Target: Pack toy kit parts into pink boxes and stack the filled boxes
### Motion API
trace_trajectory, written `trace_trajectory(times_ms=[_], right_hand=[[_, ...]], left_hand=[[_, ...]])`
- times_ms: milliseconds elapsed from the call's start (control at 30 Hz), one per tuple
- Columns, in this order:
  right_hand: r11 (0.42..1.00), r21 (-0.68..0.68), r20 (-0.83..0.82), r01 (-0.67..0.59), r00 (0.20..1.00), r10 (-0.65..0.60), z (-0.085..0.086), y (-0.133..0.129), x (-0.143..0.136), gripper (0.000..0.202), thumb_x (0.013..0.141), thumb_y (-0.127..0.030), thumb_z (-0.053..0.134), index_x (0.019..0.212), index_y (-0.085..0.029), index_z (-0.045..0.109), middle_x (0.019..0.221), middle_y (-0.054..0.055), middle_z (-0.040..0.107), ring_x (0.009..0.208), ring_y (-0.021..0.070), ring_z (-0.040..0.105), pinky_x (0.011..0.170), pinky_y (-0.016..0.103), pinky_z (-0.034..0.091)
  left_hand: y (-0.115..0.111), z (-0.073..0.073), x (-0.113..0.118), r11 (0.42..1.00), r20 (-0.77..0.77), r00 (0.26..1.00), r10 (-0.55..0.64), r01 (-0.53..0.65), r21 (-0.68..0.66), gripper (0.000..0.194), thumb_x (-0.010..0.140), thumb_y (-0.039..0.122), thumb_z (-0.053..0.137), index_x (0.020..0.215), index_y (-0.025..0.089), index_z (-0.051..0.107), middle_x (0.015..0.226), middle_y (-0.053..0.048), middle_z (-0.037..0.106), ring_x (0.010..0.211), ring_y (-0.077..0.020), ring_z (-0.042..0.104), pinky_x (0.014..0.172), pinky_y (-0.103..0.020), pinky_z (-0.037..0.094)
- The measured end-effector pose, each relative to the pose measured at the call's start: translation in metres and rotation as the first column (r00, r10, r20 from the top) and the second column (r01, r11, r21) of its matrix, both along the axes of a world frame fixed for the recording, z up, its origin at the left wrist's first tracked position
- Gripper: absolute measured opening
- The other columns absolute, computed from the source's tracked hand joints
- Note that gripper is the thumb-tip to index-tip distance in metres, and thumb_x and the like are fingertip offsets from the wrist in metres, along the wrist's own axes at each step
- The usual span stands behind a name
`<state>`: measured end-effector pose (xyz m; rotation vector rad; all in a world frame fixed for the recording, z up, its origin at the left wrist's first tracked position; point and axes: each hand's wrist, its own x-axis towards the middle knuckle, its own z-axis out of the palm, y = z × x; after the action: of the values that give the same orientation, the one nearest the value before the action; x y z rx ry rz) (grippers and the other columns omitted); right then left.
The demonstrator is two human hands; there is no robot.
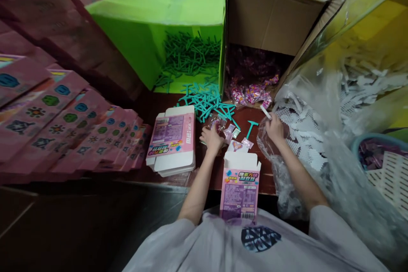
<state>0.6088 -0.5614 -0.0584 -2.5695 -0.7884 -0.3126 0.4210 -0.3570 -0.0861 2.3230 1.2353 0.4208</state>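
Note:
My left hand [213, 139] is closed around the edge of a small clear bag of beads [218, 121], low over the dark red table. My right hand [274, 129] pinches a short white strip [265, 111] beside a clear plastic bag. Between my hands lie a teal T-shaped stick [251, 128], a small pink packet [247, 143] and a few shiny sachets [228, 133]. An open pink-and-purple box [239, 193] rests against my shirt at the table edge. A white card with a heart picture [238, 146] lies at its open end.
Flat printed boxes [174, 138] are stacked at left, beside rows of pink boxes [73, 119]. A green box [134, 46] spills teal sticks [207, 100]. A cardboard box [270, 21] holds bead bags. White pieces [306, 131] fill plastic at right, near a blue basket [357, 146].

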Motion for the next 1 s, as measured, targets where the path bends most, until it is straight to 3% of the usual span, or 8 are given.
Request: trace_trajectory(times_ms=[133,333,433,533,733,800,900,1000], right_hand=[[0.989,0.041,-0.217,-0.144,0.965,0.149,0.009,0.061,-0.002,0.034,0.086,-0.027,0.054,0.116,-0.013,0.063,0.110,0.014,0.069,0.104,0.0252,0.063,0.090,0.032,0.048],[0.995,-0.042,-0.315,0.087,0.944,-0.096,0.007,0.072,-0.018,0.031,0.086,-0.031,0.055,0.092,-0.006,0.070,0.093,0.028,0.069,0.089,0.0337,0.068,0.077,0.039,0.050],[0.980,-0.061,-0.348,0.192,0.916,-0.201,-0.008,0.061,-0.026,0.033,0.080,-0.031,0.062,0.098,-0.003,0.067,0.094,0.030,0.068,0.088,0.0353,0.068,0.074,0.039,0.050],[0.970,-0.044,-0.358,0.240,0.903,-0.240,-0.021,0.059,-0.026,0.038,0.077,-0.023,0.063,0.110,-0.004,0.060,0.102,0.025,0.069,0.092,0.0303,0.068,0.077,0.034,0.050],[0.962,0.128,-0.279,0.240,0.940,-0.198,-0.001,0.049,-0.029,0.037,0.076,-0.016,0.059,0.113,-0.009,0.057,0.103,0.017,0.070,0.095,0.0252,0.066,0.084,0.031,0.049],[0.915,0.336,-0.222,0.221,0.963,-0.151,0.018,0.037,-0.038,0.030,0.077,-0.018,0.059,0.105,-0.010,0.060,0.103,0.017,0.070,0.093,0.0243,0.065,0.083,0.032,0.050],[0.751,0.643,-0.302,0.153,0.951,0.065,0.046,0.018,-0.059,0.019,0.080,-0.032,0.061,0.089,-0.014,0.063,0.090,0.012,0.071,0.065,0.0164,0.061,0.061,0.027,0.048],[0.539,0.829,-0.433,0.152,0.784,0.445,0.064,0.005,-0.082,0.024,0.077,-0.041,0.066,0.082,-0.018,0.060,0.076,0.004,0.069,0.041,0.0064,0.040,0.040,0.022,0.032]], left_hand=[[-0.001,0.007,-0.016,0.996,-0.080,0.995,-0.053,0.048,-0.070,0.069,0.065,0.021,0.070,0.132,0.026,0.055,0.117,-0.020,0.055,0.105,-0.0423,0.058,0.088,-0.057,0.040],[-0.002,0.008,-0.050,0.987,0.220,0.963,-0.154,0.137,0.089,0.053,0.075,0.016,0.063,0.127,0.020,0.056,0.111,-0.014,0.058,0.100,-0.0294,0.062,0.084,-0.040,0.050],[-0.030,0.015,-0.069,0.982,0.598,0.786,-0.158,0.064,0.175,0.040,0.082,0.021,0.062,0.122,0.021,0.056,0.108,-0.010,0.057,0.103,-0.0224,0.060,0.088,-0.033,0.050],[-0.069,0.025,-0.079,0.997,0.817,0.573,-0.061,0.002,0.073,0.063,0.076,0.030,0.073,0.131,0.022,0.044,0.117,-0.009,0.055,0.105,-0.0206,0.059,0.090,-0.032,0.049],[-0.111,0.027,-0.079,0.893,0.459,0.771,-0.441,0.430,0.135,0.052,0.083,0.013,0.060,0.133,0.021,0.048,0.115,-0.010,0.066,0.101,-0.0223,0.063,0.089,-0.037,0.043],[-0.112,0.027,-0.081,0.897,0.340,0.832,-0.438,0.428,0.107,0.044,0.088,0.015,0.055,0.132,0.017,0.049,0.116,-0.012,0.067,0.100,-0.0233,0.064,0.089,-0.039,0.040],[-0.109,0.029,-0.080,0.897,0.191,0.877,-0.441,0.438,0.059,0.038,0.093,0.016,0.047,0.130,0.015,0.051,0.110,-0.013,0.070,0.094,-0.0234,0.065,0.091,-0.041,0.036],[-0.099,0.032,-0.074,0.852,0.067,0.852,-0.520,0.523,-0.028,0.040,0.092,0.012,0.045,0.131,0.017,0.051,0.102,-0.010,0.072,0.091,-0.0235,0.066,0.094,-0.042,0.033]])
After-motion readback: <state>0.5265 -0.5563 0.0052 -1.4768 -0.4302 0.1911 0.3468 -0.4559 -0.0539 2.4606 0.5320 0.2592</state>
